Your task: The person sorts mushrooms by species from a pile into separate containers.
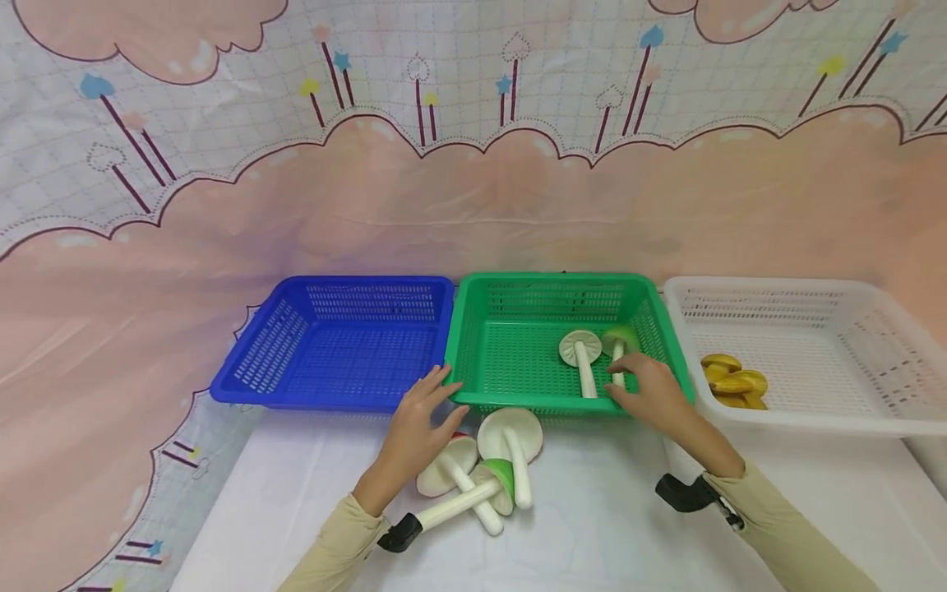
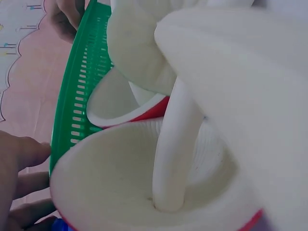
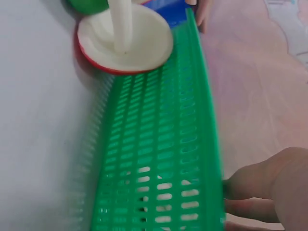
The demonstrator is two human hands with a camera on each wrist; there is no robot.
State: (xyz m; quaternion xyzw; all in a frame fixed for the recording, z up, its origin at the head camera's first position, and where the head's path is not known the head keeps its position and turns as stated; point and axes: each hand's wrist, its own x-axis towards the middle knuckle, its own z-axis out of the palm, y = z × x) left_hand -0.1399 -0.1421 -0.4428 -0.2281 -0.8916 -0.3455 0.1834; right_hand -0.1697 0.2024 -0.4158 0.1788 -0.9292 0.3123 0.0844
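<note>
My left hand (image 1: 417,429) is at the front-left corner of the green basket (image 1: 473,400), fingers spread and gripping nothing. Below it, three toy mushrooms lie in a loose pile: one with a red-edged cap (image 1: 446,467), one with a broad pale underside (image 1: 510,434), and one with a green cap (image 1: 498,477). Inside the green basket lie a pale-capped mushroom (image 1: 580,349) and a green-capped mushroom (image 1: 620,337). My right hand (image 1: 651,393) hovers over the latter's stem at the front rim, thumb and fingers apart. Its fingertips are partly hidden behind the rim in the right wrist view.
A blue basket (image 1: 333,400) stands left of the green one. To the right, a white basket (image 1: 814,421) holds several yellow banana-like pieces (image 1: 732,382). Behind the baskets hangs a printed cloth (image 1: 473,197). White cloth (image 1: 592,526) covers the table.
</note>
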